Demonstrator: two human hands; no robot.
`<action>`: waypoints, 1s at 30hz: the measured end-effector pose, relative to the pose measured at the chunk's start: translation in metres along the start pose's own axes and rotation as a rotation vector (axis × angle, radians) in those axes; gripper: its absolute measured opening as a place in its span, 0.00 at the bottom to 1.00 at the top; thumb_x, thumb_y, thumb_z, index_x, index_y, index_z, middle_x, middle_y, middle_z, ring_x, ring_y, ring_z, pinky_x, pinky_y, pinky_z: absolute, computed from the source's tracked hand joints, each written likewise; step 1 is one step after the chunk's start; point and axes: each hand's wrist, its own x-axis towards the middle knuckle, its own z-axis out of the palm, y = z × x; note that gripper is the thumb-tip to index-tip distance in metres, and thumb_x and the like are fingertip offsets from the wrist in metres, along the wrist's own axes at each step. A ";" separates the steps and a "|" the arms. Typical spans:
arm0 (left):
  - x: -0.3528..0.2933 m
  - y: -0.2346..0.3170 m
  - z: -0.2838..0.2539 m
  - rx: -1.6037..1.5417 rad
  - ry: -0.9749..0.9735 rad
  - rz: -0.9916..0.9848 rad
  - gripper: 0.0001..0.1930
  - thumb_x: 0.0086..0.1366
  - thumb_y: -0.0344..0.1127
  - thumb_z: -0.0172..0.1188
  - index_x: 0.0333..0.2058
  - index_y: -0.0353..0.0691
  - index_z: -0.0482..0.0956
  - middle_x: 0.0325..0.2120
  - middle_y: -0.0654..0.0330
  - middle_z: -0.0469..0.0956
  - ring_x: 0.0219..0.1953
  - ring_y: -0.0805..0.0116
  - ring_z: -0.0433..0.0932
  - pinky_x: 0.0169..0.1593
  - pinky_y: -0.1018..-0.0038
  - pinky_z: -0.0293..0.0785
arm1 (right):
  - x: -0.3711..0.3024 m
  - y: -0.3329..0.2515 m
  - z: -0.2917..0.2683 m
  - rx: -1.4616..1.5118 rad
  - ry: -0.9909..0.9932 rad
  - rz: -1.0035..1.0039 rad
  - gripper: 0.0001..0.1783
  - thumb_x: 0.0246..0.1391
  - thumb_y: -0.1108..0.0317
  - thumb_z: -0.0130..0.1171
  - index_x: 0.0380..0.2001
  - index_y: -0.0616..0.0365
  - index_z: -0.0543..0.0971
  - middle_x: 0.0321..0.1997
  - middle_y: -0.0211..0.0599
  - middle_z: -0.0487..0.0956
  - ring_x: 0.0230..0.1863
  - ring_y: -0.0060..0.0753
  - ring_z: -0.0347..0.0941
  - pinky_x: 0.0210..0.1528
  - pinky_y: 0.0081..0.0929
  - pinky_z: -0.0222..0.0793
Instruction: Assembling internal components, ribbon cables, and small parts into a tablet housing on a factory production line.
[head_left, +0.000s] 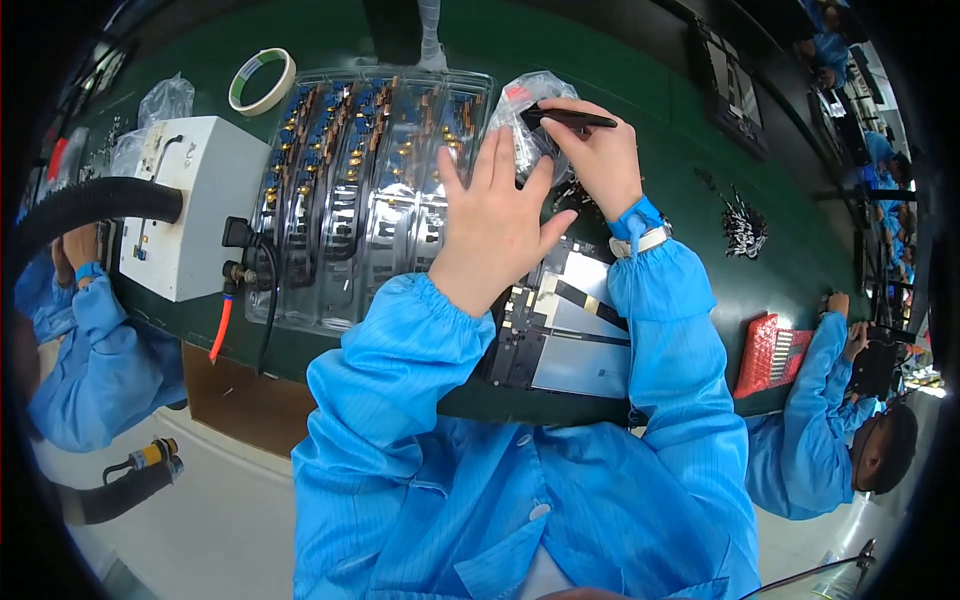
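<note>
Remote watch, head view. Largest I log: a dark green work table [665, 85]. On it, left of centre, a clear plastic tray with long channels [310, 322], rows of small blue, gold and copper-coloured parts inside. Just left of that, a white box-shaped housing [200, 215], a thick black corrugated hose [105, 203] meeting its face. Nearer the wearer, right of the tray: flat black-and-silver device panels [580, 365].

Left hand [495, 235]: palm down, fingers spread apart, over the tray's right side. Right hand [605, 165]: thumb and fingers together, clamped on a slim black pen-like tool [585, 118]. Between the hands I see a crumpled clear plastic bag [525, 130] with a red patch; whether the left fingertips touch it, I cannot tell.

Far left, beyond the housing, a cream ring of tape [275, 103]. Well right, a loose heap of small black and silvery pieces [744, 228].

Tool lies roughly level above the bag; its left end I cannot make out.
</note>
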 end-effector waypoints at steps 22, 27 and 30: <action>-0.037 0.072 -0.098 -2.712 -0.067 -0.634 0.28 0.63 0.46 0.33 0.58 0.36 0.54 0.60 0.57 0.54 0.62 0.65 0.50 0.59 0.70 0.50 | -0.146 -0.111 -0.057 0.743 -0.224 0.194 0.13 0.47 0.76 0.54 0.38 0.70 0.73 0.35 0.44 0.77 0.34 0.29 0.75 0.38 0.22 0.71; -0.053 0.084 -0.093 -2.744 -0.040 -0.641 0.28 0.63 0.46 0.31 0.59 0.37 0.52 0.61 0.58 0.53 0.63 0.65 0.48 0.58 0.73 0.51 | -0.162 -0.106 -0.059 0.630 -0.222 0.202 0.12 0.47 0.78 0.53 0.38 0.70 0.73 0.35 0.44 0.77 0.33 0.29 0.76 0.38 0.22 0.72; -0.057 0.088 -0.091 -2.820 -0.071 -0.653 0.28 0.63 0.46 0.32 0.59 0.37 0.53 0.60 0.58 0.54 0.63 0.65 0.48 0.58 0.72 0.50 | -0.170 -0.108 -0.063 0.623 -0.202 0.198 0.13 0.47 0.79 0.52 0.39 0.70 0.73 0.35 0.44 0.77 0.33 0.30 0.76 0.37 0.22 0.72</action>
